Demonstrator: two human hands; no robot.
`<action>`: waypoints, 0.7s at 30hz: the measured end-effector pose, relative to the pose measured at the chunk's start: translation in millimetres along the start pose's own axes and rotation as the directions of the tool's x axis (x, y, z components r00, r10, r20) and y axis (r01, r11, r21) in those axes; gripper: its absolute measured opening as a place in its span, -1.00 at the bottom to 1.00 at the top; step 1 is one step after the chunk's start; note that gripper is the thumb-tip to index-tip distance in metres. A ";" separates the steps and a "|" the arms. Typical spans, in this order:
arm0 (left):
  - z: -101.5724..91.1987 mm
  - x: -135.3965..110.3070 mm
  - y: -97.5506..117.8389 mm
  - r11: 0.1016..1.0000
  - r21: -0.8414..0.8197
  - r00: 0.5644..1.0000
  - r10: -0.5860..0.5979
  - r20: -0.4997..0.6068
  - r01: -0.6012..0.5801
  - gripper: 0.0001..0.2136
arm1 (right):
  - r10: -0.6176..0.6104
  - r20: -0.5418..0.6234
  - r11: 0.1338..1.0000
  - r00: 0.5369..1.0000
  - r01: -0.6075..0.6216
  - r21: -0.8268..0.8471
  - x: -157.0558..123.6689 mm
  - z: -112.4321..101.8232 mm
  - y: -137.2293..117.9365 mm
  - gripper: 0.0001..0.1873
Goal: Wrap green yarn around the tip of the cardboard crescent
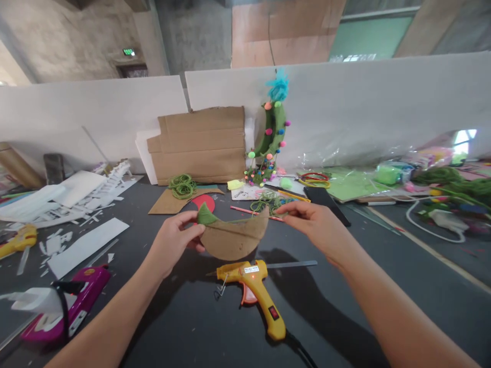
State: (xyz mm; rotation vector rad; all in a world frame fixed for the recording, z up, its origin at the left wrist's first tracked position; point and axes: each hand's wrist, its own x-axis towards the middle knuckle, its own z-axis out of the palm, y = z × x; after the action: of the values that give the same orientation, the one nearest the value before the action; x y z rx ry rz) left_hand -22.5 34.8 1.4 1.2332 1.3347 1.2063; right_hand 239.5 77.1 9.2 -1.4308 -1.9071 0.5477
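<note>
A crescent-shaped piece of brown cardboard [233, 240] hangs above the table, its left tip covered in green yarn [207, 214]. My left hand [180, 235] is closed on that wrapped tip. Off the crescent's right tip, my right hand [305, 217] pinches what looks like the green yarn's strand, which runs along the crescent's upper edge. Just below the cardboard lies a yellow hot glue gun [251, 286] on its side, a small red light showing and a clear glue stick [293, 264] protruding from its back.
A green moon decorated with pompoms [279, 128] stands by the white partition [345, 112]. Green yarn [182, 186], scissors [314, 179], a black phone [328, 204] and a pink pencil [245, 210] lie behind my hands. A magenta power strip [82, 301] and white scraps are at left.
</note>
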 end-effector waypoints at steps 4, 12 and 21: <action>-0.6 5.4 -8.0 0.999 -0.028 0.998 0.022 -0.054 -0.023 -0.79 | -0.132 -0.129 0.979 0.983 0.108 -0.174 3.5 11.9 6.4 -0.79; -4.7 12.5 -19.8 0.990 -0.106 0.988 0.073 -0.133 -0.088 -0.73 | -0.376 0.516 0.819 0.770 0.536 -0.203 -46.6 38.8 -27.5 -0.59; -7.2 15.9 -24.2 0.985 -0.153 0.988 0.054 -0.141 -0.076 -0.73 | -0.435 0.546 0.815 0.716 0.571 -0.099 -40.8 41.5 -22.9 -0.49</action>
State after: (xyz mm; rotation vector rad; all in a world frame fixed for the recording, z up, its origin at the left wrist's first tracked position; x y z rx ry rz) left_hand -33.0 49.8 -22.2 1.1049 1.2780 1.4369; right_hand 200.6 34.1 -14.3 -0.8639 -2.7611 0.4282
